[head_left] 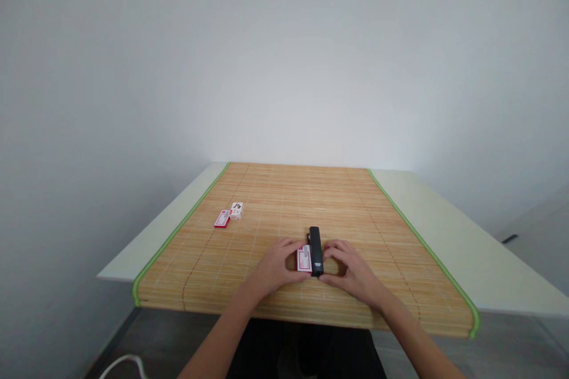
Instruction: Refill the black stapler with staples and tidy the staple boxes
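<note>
A black stapler (316, 251) lies lengthwise on the bamboo mat near its front edge. Pressed against its left side is a small flat white-and-red box (304, 259) with a printed label. My left hand (279, 263) curves around that box, fingers at its far edge and thumb at its near edge. On the other side, my right hand (349, 269) grips the stapler, with the thumb at its near end and the fingertips along its right side.
Farther left on the bamboo mat (302, 189), another white-and-red box (222, 219) touches a small white box (236, 210) with a dark picture on it. The mat has green edging and covers the middle of a white table (448, 231). A wall stands behind.
</note>
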The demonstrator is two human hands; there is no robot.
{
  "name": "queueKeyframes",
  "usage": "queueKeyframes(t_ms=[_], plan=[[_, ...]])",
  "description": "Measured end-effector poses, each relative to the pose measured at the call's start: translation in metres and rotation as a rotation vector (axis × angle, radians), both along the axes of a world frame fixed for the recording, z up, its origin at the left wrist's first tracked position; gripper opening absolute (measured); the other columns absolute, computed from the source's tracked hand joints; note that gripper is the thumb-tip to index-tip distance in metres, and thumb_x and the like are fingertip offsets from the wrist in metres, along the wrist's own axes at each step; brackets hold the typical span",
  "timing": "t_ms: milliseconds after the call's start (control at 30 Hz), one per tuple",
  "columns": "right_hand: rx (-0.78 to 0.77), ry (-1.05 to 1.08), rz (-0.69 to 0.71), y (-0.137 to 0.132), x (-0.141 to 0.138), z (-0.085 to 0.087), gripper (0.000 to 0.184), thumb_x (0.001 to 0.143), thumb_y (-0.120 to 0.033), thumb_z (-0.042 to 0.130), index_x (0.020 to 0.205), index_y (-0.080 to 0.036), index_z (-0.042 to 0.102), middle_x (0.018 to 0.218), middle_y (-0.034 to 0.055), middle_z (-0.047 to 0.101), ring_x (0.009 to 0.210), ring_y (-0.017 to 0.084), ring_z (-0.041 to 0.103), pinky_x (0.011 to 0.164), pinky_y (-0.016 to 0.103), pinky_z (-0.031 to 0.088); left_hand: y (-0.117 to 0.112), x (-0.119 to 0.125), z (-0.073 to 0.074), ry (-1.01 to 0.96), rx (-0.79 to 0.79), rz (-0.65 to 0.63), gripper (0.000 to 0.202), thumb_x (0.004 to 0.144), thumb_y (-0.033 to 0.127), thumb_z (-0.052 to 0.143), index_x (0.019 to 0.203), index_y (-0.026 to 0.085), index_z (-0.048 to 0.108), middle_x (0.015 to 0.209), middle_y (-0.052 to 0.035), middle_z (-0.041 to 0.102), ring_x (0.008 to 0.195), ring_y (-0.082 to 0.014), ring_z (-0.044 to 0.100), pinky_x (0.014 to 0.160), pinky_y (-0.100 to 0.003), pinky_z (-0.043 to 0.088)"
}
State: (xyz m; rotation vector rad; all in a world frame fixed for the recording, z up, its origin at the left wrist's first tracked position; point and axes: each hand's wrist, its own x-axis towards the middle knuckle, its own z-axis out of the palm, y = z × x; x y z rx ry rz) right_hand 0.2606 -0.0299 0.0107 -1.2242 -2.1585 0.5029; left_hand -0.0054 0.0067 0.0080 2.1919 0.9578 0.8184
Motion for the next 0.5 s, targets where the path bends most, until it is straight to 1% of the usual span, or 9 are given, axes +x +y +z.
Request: queueKeyframes(t_ms=[133,200,267,333,367,400,433,500], plan=[[-0.007,0.009,0.012,0.0,0.0,0.002,0.027,0.08,-0.039,0.083,0.1,-0.03,0.067,0.12,0.0028,0.064,0.114,0.027,0.057,0.099,0.042,0.045,0.001,0.0,-0.004,-0.011,0.008,-0.003,0.07,0.073,0.043,0.087,0.137,0.031,0.062,0.13,-0.0062,0.065,0.121,-0.029,0.059,0.107,-0.045,0.046],[-0.008,0.014,0.012,0.0,-0.001,0.002,0.031,0.078,-0.04,0.084,0.1,-0.03,0.065,0.12,0.0027,0.064,0.114,0.027,0.057,0.098,0.042,0.045,0.0,0.0,-0.005,-0.02,-0.002,0.003,0.075,0.071,0.046,0.088,0.139,0.031,0.06,0.133,-0.0061,0.064,0.124,-0.0296,0.058,0.11,-0.046,0.044],[-0.012,0.027,-0.008,0.0,-0.001,0.001,0.039,0.074,-0.041,0.087,0.102,-0.029,0.062,0.116,0.0028,0.064,0.11,0.027,0.058,0.096,0.042,0.046,-0.002,0.0,-0.005,-0.031,-0.034,0.03,0.095,0.062,0.052,0.093,0.146,0.031,0.053,0.142,-0.0077,0.059,0.125,-0.0309,0.057,0.111,-0.048,0.043],[-0.022,0.045,-0.036,0.0,-0.001,-0.001,0.047,0.071,-0.041,0.089,0.104,-0.028,0.058,0.112,0.0029,0.064,0.105,0.027,0.059,0.091,0.041,0.047,-0.002,-0.005,-0.002,-0.042,-0.079,0.057,0.116,0.053,0.056,0.095,0.153,0.031,0.041,0.152,-0.0098,0.049,0.119,-0.03,0.06,0.106,-0.047,0.048],[-0.026,0.052,-0.047,0.0,-0.001,-0.002,0.05,0.07,-0.042,0.089,0.105,-0.027,0.057,0.11,0.003,0.064,0.103,0.026,0.059,0.09,0.04,0.047,-0.001,-0.011,0.001,-0.046,-0.087,0.08,0.12,0.053,0.057,0.095,0.155,0.032,0.037,0.154,-0.01,0.046,0.114,-0.0281,0.062,0.102,-0.045,0.051],[-0.03,0.057,-0.055,0.0,0.0,-0.003,0.051,0.069,-0.041,0.089,0.105,-0.027,0.056,0.11,0.0031,0.064,0.101,0.026,0.059,0.088,0.04,0.047,0.003,-0.019,0.005,-0.046,-0.08,0.115,0.117,0.057,0.057,0.093,0.156,0.033,0.036,0.154,-0.0095,0.046,0.108,-0.0258,0.063,0.097,-0.043,0.053],[-0.034,0.059,-0.059,-0.001,0.0,-0.004,0.052,0.068,-0.041,0.09,0.105,-0.027,0.055,0.11,0.0032,0.064,0.101,0.026,0.059,0.088,0.039,0.047,0.009,-0.031,0.008,-0.04,-0.05,0.168,0.109,0.063,0.057,0.09,0.155,0.034,0.036,0.152,-0.0084,0.048,0.105,-0.0242,0.063,0.095,-0.042,0.054],[-0.039,0.06,-0.069,-0.001,0.0,-0.005,0.054,0.068,-0.042,0.09,0.105,-0.027,0.055,0.111,0.0035,0.063,0.101,0.026,0.058,0.087,0.039,0.047,0.026,-0.064,0.012,-0.004,0.056,0.353,0.085,0.076,0.055,0.081,0.149,0.032,0.045,0.142,-0.0068,0.057,0.104,-0.0238,0.063,0.095,-0.042,0.053]])
